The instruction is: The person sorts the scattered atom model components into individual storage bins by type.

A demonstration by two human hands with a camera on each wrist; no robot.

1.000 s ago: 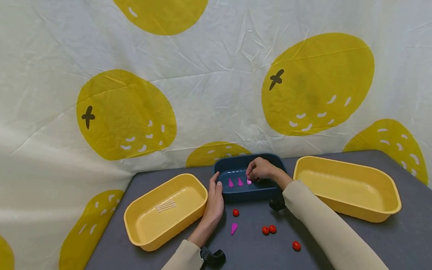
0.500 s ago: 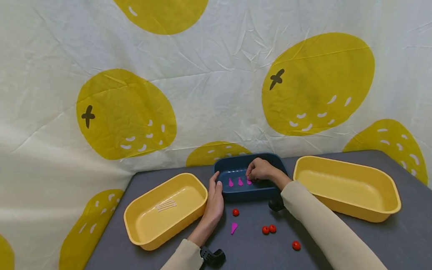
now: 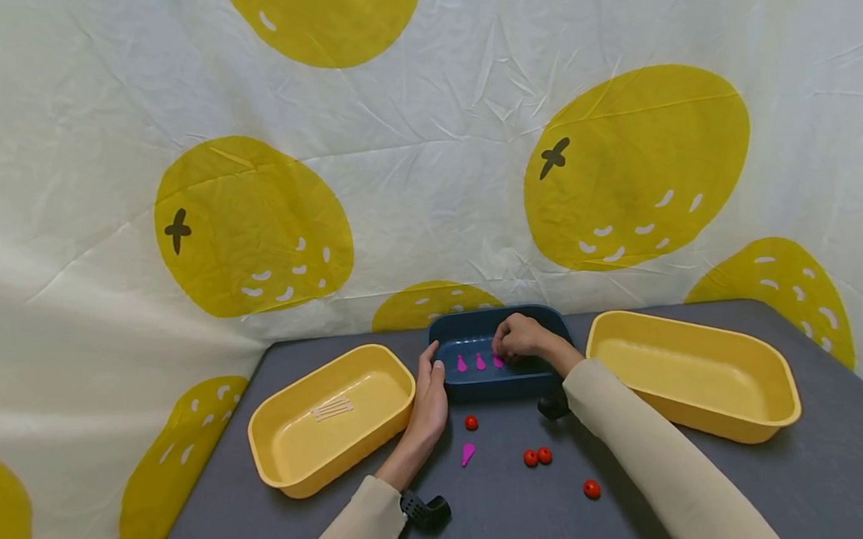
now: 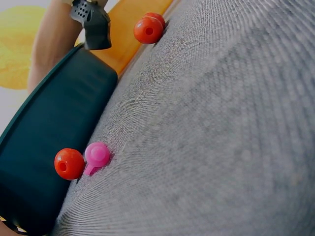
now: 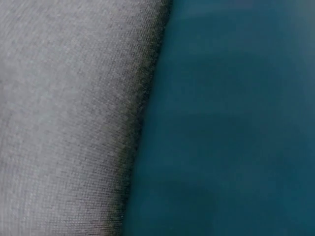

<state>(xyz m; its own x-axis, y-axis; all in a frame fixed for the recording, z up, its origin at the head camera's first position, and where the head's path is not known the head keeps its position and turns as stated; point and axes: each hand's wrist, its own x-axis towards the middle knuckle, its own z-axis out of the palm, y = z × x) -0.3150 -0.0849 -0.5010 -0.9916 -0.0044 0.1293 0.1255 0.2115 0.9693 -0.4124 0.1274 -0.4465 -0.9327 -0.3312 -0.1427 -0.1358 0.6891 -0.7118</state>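
Note:
In the head view my left hand (image 3: 427, 403) lies with extended fingers along the left end of a dark blue tub (image 3: 485, 391). Inside that tub, my right hand (image 3: 519, 338) has curled fingers pinching the upper part of a small pink pin-shaped piece (image 3: 499, 363). Two similar pink pieces, a left one (image 3: 461, 363) and a middle one (image 3: 481, 362), stand in a row beside it. Another pink piece (image 3: 468, 455) lies on the grey table, near a red bead (image 3: 471, 423). The right wrist view shows only the tub's wall (image 5: 226, 118) and grey cloth; the hand is out of that view.
A yellow tub (image 3: 296, 483) on the left holds several thin pale sticks (image 3: 332, 409). Another yellow tub (image 3: 713, 421) stands at the right. Two red beads (image 3: 538, 457) sit together on the table, with one more bead (image 3: 592, 489) closer. A lemon-print curtain (image 3: 428, 220) hangs behind.
The right hand's fingers shift slightly at the third pink piece, which now looks more upright in line with the other two. The left hand keeps its place.

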